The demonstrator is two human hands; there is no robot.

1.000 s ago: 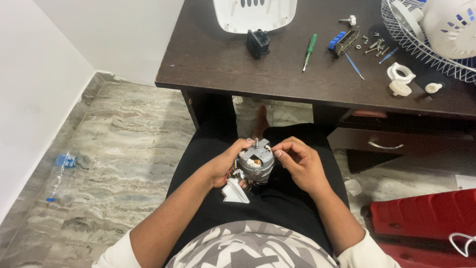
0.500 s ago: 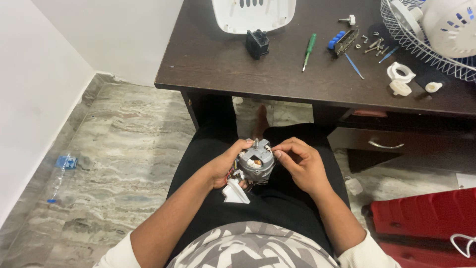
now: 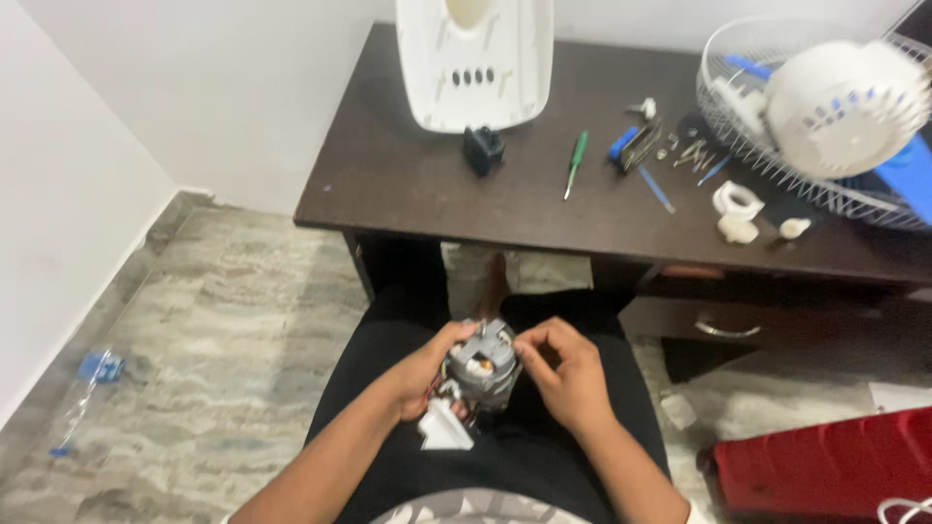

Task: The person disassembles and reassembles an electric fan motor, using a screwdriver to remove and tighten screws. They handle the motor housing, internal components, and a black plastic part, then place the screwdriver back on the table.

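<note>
Dark desk (image 3: 437, 194) behind; both hands, left hand (image 3: 422, 374) & right hand (image 3: 568, 374), grip 1 motor (image 3: 481, 369), prob.

Bare forearms, black trousers (image 3: 544, 466) and a grey-and-white patterned shirt (image 3: 485, 509) at the bottom edge.

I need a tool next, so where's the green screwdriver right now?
In the head view, the green screwdriver lies on the dark desk, between the small black part and the blue-handled tool.

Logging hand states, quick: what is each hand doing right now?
Left hand: closed around the side of the grey fan motor, holding it over the lap.
Right hand: fingertips pinched at the motor's top edge.
</note>
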